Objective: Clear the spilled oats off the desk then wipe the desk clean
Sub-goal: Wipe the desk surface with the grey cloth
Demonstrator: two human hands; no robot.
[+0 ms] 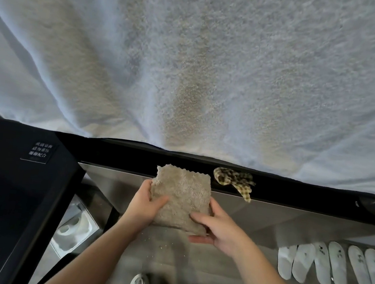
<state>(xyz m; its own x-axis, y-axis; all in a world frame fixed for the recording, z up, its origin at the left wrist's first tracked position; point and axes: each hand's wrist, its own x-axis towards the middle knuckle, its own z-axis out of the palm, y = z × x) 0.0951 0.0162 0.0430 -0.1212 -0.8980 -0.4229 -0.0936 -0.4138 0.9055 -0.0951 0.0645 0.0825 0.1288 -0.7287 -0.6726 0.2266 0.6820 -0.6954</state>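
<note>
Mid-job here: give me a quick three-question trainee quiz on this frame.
1. True or false: the left hand and right hand both grip the beige cloth.
2. What lies on the desk edge, right of that cloth? A) checked fabric B) a mug C) a sponge
3. Fill in: a row of white ____ lies on the floor.
Key: 1 true; 2 A; 3 slippers.

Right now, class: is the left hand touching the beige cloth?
Touching. The head view shows the left hand gripping the beige cloth, thumb on top.
</note>
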